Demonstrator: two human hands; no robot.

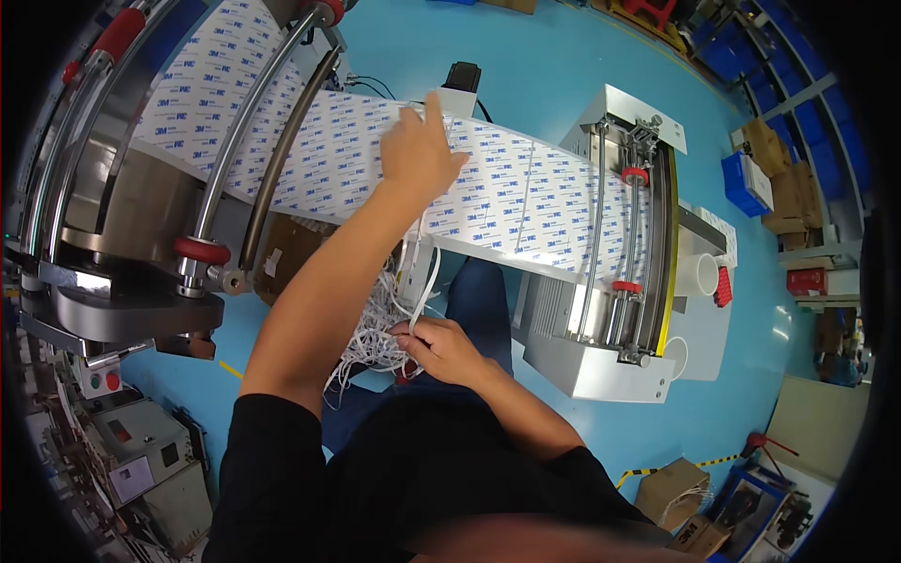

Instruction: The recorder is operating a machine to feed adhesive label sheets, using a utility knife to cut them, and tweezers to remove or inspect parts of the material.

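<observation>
A wide white sheet (pixel 488 192) with repeated printing stretches between two roller units. On its upper middle lies my left hand (pixel 418 150), the index finger stretched toward the far edge and the thumb spread to the right; the other fingers are partly curled. Thin cut lines cross the sheet to the right of this hand. Below the sheet, my right hand (pixel 446 352) is closed on narrow white strips (pixel 427 289), one looping up toward the sheet's near edge. Beside it hangs a tangled heap of strips (pixel 375 333). The right fingertips are partly hidden.
Metal guide bars (pixel 267 117) with red collars stand at the left over the sheet. A roller machine (pixel 610 328) is on the right. Behind the sheet sits a black motor (pixel 463 75). A cardboard box (pixel 674 493) lies lower right, and grey control cabinets (pixel 155 450) lower left.
</observation>
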